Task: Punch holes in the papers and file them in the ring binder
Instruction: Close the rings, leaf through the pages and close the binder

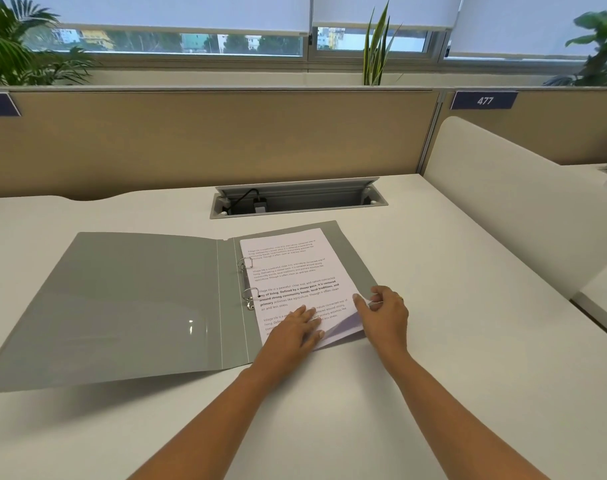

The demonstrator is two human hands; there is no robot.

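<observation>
A grey ring binder (pixel 139 299) lies open on the white desk, its left cover spread flat. Printed papers (pixel 295 268) sit on its right half, threaded on the two metal rings (pixel 248 282), which look closed. My left hand (pixel 295 329) presses flat on the lower part of the top sheet, fingers straight. My right hand (pixel 381 313) pinches the lower right corner of the sheets and lifts it, so the pages below show. No hole punch is in view.
A cable hatch (pixel 297 199) stands open in the desk behind the binder. A tan partition (pixel 208 140) closes off the far side, and a white divider (pixel 503 202) runs along the right. Plants stand by the window.
</observation>
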